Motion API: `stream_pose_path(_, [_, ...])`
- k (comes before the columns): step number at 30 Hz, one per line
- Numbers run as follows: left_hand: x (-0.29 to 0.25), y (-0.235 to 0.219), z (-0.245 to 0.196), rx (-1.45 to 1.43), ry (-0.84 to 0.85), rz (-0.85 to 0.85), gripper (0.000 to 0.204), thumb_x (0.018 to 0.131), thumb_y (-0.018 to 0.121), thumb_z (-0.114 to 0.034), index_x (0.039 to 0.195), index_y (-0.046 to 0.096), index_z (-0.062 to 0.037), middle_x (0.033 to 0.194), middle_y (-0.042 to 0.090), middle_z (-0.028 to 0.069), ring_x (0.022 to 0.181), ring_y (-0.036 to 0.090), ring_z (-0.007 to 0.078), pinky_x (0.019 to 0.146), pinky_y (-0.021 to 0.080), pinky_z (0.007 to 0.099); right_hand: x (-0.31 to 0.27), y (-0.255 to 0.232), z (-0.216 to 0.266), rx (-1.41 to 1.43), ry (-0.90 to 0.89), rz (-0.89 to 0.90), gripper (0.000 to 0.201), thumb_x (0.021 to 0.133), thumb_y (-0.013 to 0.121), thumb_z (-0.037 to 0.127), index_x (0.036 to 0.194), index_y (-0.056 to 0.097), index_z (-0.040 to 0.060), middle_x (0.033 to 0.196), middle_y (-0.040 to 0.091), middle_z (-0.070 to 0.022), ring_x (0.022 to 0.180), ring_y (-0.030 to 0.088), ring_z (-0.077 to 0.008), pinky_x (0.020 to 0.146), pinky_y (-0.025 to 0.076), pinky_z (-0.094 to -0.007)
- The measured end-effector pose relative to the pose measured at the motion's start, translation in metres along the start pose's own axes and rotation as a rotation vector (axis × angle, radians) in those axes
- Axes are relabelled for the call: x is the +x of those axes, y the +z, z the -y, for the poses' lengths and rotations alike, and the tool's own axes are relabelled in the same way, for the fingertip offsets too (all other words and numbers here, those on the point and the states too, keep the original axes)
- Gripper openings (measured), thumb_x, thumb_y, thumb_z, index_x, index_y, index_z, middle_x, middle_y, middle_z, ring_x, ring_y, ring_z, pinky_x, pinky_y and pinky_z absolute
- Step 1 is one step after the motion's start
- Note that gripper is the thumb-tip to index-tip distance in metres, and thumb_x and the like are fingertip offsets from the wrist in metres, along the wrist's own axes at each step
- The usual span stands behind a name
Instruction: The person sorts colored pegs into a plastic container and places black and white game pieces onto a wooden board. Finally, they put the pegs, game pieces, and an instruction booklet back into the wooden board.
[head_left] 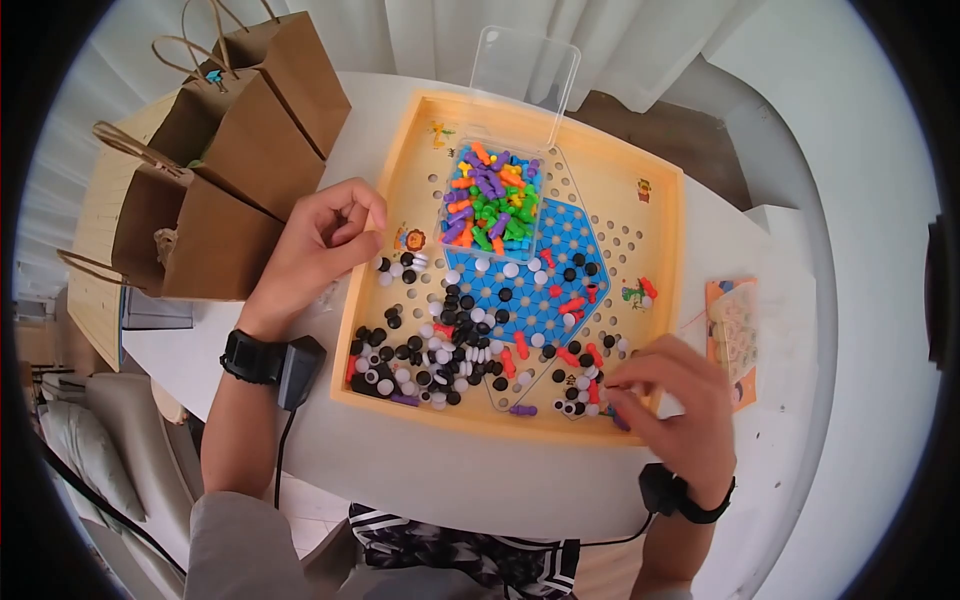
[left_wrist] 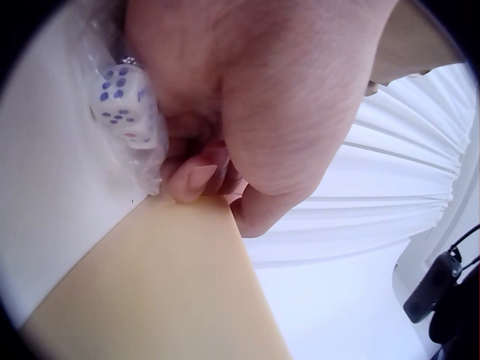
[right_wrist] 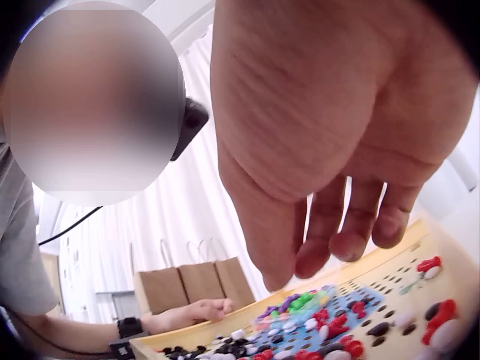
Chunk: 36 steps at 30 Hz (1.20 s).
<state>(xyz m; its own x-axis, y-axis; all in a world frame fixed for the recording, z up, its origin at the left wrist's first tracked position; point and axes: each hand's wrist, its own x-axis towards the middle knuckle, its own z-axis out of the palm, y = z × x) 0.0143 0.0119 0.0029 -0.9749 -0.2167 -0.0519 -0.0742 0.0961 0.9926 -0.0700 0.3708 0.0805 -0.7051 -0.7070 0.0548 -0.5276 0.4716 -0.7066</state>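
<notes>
A wooden game tray (head_left: 510,430) with a blue hexagon board (head_left: 575,235) holds scattered black and white round pieces (head_left: 465,330) and several red pawns (head_left: 520,345). My left hand (head_left: 325,240) is at the tray's left rim, fingers loosely bent; in the left wrist view its fingertips (left_wrist: 191,180) meet the wooden edge. Bagged white dice (left_wrist: 124,105) are beside that hand. Over the front right corner, my right hand (head_left: 680,400) hangs above small black, white and red pieces (head_left: 578,385). Its fingers (right_wrist: 352,232) point down, nearly straight, with nothing seen between them.
A clear box (head_left: 440,235) of colourful pawns stands in the tray, its transparent lid (head_left: 525,75) raised behind it. Brown paper bags (head_left: 225,235) line the table's left side. An orange-edged packet (head_left: 735,335) lies right of the tray. Purple pawns (head_left: 523,410) lie near the front rim.
</notes>
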Motion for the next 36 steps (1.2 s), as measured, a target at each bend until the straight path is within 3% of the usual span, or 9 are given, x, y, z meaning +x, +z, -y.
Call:
stream_pose_path(2, [0.001,0.0,0.001,-0.01,0.029,0.013,0.01,0.09,0.067,-0.002,0.093,0.06,-0.0083,0.072,0.028,-0.0108,0.062,0.03,-0.0008,0.055,0.024,0.0187,0.009,0.011,0.014,-0.096,-0.088,0.081,0.009,0.086,0.074,0.006,0.087,0.066,0.002,0.088,0.065,-0.0066,0.081,0.064,-0.024,0.073,0.052,-0.0345])
stream_pose_path(4, [0.001,-0.001,0.002,-0.025,0.039,0.034,0.009,0.091,0.066,-0.002,0.093,0.06,-0.0084,0.073,0.028,-0.0108,0.062,0.03,-0.0008,0.055,0.025,0.0187,0.021,0.023,0.017,-0.236,-0.328,0.373,0.012,0.089,0.073,0.011,0.095,0.066,0.0032,0.096,0.066,-0.0084,0.09,0.066,-0.029,0.08,0.054,-0.0386])
stream_pose_path(10, [0.003,-0.004,0.009,-0.036,0.079,0.068,0.01,0.09,0.066,0.0,0.094,0.061,-0.0087,0.073,0.027,-0.0108,0.062,0.029,-0.0009,0.056,0.026,0.0185,0.034,0.037,0.025,-0.31,-0.302,0.577,0.013,0.09,0.073,0.014,0.1,0.068,0.0066,0.098,0.068,-0.008,0.094,0.068,-0.0301,0.081,0.055,-0.0405])
stream_pose_path(13, [0.002,-0.005,0.007,-0.074,0.05,0.08,0.011,0.089,0.065,0.002,0.096,0.064,-0.0067,0.074,0.026,-0.0104,0.068,0.028,0.0013,0.065,0.032,0.0198,0.034,0.035,0.022,-0.345,-0.274,0.594,0.012,0.09,0.072,0.014,0.099,0.068,0.0063,0.098,0.067,-0.0088,0.094,0.068,-0.0308,0.081,0.055,-0.0403])
stream_pose_path(17, [0.007,-0.006,0.019,-0.097,0.134,0.082,0.013,0.089,0.066,0.001,0.096,0.062,-0.009,0.075,0.028,-0.011,0.065,0.029,-0.0009,0.057,0.028,0.0185,0.033,-0.004,0.033,-0.452,-0.159,0.571,0.011,0.089,0.071,0.011,0.098,0.068,0.0053,0.099,0.069,-0.0106,0.094,0.068,-0.0313,0.081,0.055,-0.0408])
stream_pose_path(19, [0.006,-0.006,0.018,-0.094,0.136,0.089,0.013,0.089,0.066,0.001,0.096,0.063,-0.009,0.075,0.028,-0.0112,0.066,0.029,-0.0005,0.058,0.028,0.0186,0.03,-0.018,0.041,-0.582,0.092,0.663,0.01,0.086,0.069,0.009,0.096,0.07,0.0045,0.098,0.072,-0.0115,0.095,0.069,-0.0316,0.083,0.055,-0.0416])
stream_pose_path(22, [0.005,-0.006,0.012,-0.106,0.102,0.09,0.013,0.086,0.066,0.002,0.096,0.064,-0.0067,0.076,0.027,-0.0101,0.068,0.029,0.0016,0.064,0.03,0.02,0.016,-0.018,0.034,-0.672,0.133,0.709,0.01,0.086,0.068,0.008,0.093,0.073,0.005,0.096,0.074,-0.0109,0.096,0.069,-0.0309,0.082,0.056,-0.0425])
stream_pose_path(29, [0.01,-0.007,0.023,-0.087,0.206,0.088,0.012,0.087,0.067,0.002,0.095,0.064,-0.0073,0.074,0.029,-0.011,0.065,0.03,0.0003,0.059,0.029,0.0191,0.004,-0.009,0.026,-0.761,0.072,0.636,0.011,0.086,0.07,0.011,0.095,0.075,0.0063,0.094,0.073,-0.0114,0.095,0.069,-0.0308,0.079,0.056,-0.0429])
stream_pose_path(36, [0.009,-0.007,0.019,-0.087,0.169,0.097,0.013,0.084,0.067,0.002,0.095,0.065,-0.0055,0.072,0.029,-0.0101,0.066,0.03,0.0018,0.061,0.029,0.0208,0.009,-0.006,0.02,-0.675,0.114,0.661,0.011,0.087,0.074,0.017,0.091,0.071,0.0073,0.092,0.069,-0.0138,0.095,0.068,-0.0334,0.079,0.055,-0.0432])
